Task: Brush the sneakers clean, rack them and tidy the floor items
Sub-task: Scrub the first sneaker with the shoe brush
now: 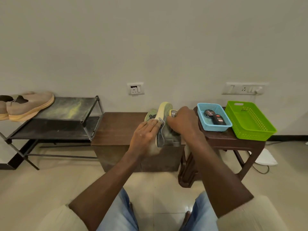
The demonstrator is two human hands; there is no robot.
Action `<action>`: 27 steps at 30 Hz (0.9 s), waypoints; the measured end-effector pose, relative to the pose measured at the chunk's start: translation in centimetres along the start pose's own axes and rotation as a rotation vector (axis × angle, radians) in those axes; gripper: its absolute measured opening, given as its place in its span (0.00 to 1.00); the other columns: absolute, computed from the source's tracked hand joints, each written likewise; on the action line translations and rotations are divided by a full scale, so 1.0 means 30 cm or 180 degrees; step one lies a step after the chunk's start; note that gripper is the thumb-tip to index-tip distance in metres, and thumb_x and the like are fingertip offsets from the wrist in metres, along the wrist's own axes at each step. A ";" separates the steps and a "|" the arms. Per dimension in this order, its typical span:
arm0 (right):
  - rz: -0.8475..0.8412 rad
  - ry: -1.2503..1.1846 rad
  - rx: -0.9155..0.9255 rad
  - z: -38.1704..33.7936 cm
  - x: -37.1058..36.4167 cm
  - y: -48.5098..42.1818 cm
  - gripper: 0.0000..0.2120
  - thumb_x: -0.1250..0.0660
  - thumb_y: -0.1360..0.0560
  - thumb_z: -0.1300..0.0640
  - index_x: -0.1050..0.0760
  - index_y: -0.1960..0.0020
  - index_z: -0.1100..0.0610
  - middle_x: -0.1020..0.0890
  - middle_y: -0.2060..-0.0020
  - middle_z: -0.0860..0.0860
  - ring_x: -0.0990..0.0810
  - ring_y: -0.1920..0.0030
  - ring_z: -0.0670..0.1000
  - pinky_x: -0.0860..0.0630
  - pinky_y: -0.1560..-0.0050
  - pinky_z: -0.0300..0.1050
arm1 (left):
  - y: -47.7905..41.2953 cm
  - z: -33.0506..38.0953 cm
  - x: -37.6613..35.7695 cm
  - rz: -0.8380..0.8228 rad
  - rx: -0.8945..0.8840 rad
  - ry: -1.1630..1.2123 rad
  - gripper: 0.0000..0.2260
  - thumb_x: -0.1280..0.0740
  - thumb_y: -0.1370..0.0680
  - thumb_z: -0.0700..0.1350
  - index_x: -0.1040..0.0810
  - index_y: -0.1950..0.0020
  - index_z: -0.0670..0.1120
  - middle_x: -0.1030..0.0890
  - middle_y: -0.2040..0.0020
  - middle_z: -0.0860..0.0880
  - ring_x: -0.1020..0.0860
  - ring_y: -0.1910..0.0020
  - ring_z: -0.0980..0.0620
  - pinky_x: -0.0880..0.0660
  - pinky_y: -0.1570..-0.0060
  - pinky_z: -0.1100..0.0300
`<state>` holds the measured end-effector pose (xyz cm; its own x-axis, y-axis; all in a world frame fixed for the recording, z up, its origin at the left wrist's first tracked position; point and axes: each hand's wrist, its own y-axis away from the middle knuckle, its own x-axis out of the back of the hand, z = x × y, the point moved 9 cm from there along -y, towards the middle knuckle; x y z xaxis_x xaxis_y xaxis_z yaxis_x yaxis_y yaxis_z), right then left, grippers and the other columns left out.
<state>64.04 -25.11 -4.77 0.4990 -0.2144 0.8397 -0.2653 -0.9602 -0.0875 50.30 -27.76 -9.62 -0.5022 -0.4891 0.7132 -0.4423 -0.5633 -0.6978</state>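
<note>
My left grip point(146, 136) clasps a green sneaker point(164, 124) by its side above the brown tabletop point(116, 127). My right grip point(181, 122) is curled round a brush point(173, 112) held against it. A second sneaker point(150, 115) lies just behind on the tabletop, and tan shoes point(28, 105) sit on the rack point(70, 107) at left.

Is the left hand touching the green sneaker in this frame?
Touching. The head view shows the left hand with fingers lying directly across the sneaker, no gap, while the right hand holds a brush to its sole.
</note>
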 end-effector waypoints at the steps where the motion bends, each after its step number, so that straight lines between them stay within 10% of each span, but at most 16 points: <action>1: -0.0062 -0.0037 -0.0008 -0.001 -0.005 -0.021 0.16 0.33 0.27 0.48 0.28 0.52 0.61 0.24 0.57 0.56 0.21 0.51 0.60 0.33 0.59 0.44 | 0.000 -0.002 0.000 -0.0029 0.0007 0.0012 0.32 0.21 0.41 0.48 0.20 0.40 0.36 0.17 0.44 0.40 0.21 0.42 0.45 0.29 0.40 0.54; 10: 0.0054 -0.0096 0.0381 0.005 -0.042 0.272 0.21 0.33 0.28 0.45 0.20 0.41 0.56 0.20 0.48 0.54 0.21 0.53 0.51 0.27 0.57 0.38 | 0.019 -0.012 -0.030 -0.0450 0.0193 -0.0010 0.26 0.35 0.30 0.53 0.19 0.39 0.38 0.17 0.42 0.41 0.18 0.43 0.44 0.27 0.42 0.53; 15: 0.0023 -0.0175 -0.0177 0.066 -0.003 0.053 0.19 0.33 0.26 0.49 0.23 0.44 0.62 0.19 0.47 0.59 0.21 0.49 0.59 0.32 0.58 0.41 | 0.001 0.023 -0.045 -0.0483 0.0087 -0.0045 0.31 0.20 0.40 0.47 0.19 0.39 0.37 0.16 0.44 0.41 0.17 0.45 0.44 0.31 0.40 0.55; 23: 0.0254 -0.0070 0.0461 -0.009 -0.029 0.276 0.20 0.37 0.25 0.44 0.24 0.40 0.56 0.28 0.49 0.51 0.31 0.56 0.49 0.35 0.55 0.37 | -0.057 0.022 -0.045 -0.0493 0.0250 0.0047 0.19 0.38 0.28 0.50 0.16 0.46 0.40 0.15 0.46 0.43 0.17 0.48 0.46 0.32 0.46 0.59; 27: 0.0154 0.0079 0.0127 0.035 0.007 0.117 0.21 0.36 0.26 0.45 0.23 0.43 0.61 0.21 0.48 0.56 0.23 0.53 0.55 0.32 0.56 0.42 | -0.034 0.047 -0.064 -0.0571 0.0184 0.0154 0.25 0.27 0.36 0.53 0.17 0.43 0.39 0.16 0.45 0.43 0.18 0.46 0.46 0.30 0.43 0.57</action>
<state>64.08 -28.71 -5.45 0.4655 -0.2567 0.8470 -0.2552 -0.9553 -0.1492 52.78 -27.19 -10.18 -0.4548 -0.3457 0.8207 -0.4853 -0.6765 -0.5539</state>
